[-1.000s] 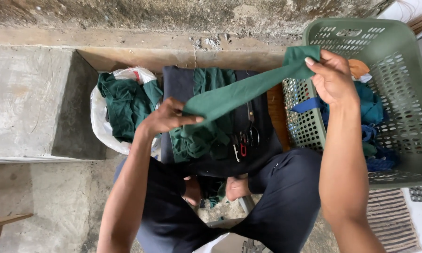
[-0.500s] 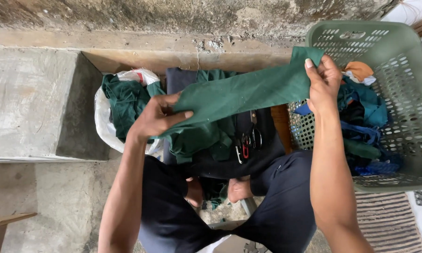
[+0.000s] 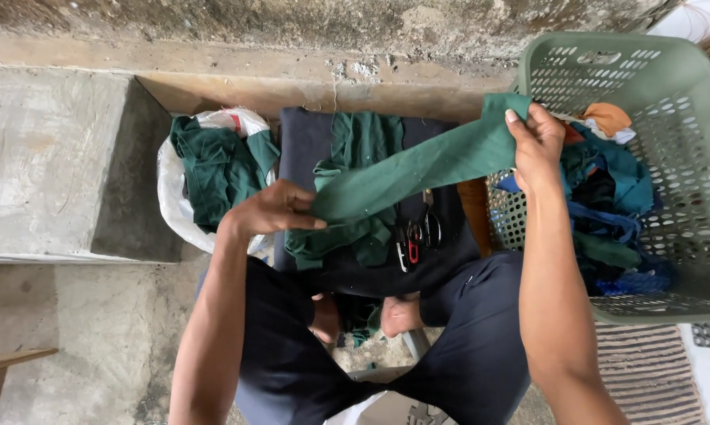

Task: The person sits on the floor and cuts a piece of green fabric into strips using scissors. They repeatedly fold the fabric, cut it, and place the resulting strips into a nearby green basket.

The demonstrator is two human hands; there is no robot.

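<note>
Currently: two hands stretching one green cloth strip (image 3: 418, 169) over one dark board (image 3: 307, 145).
Left hand (image 3: 272, 208) and right hand (image 3: 537, 145) are each pinching an end; one basket (image 3: 685, 94), one white bag (image 3: 174, 197), two scissors (image 3: 418, 232) lying alongside.

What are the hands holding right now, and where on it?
A green cloth strip, stretched between them: left hand pinches its lower end, right hand its upper end.

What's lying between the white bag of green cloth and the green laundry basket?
In the head view, a dark navy cloth pad lies between the white bag and the basket, bearing crumpled green fabric and scissors.
</note>
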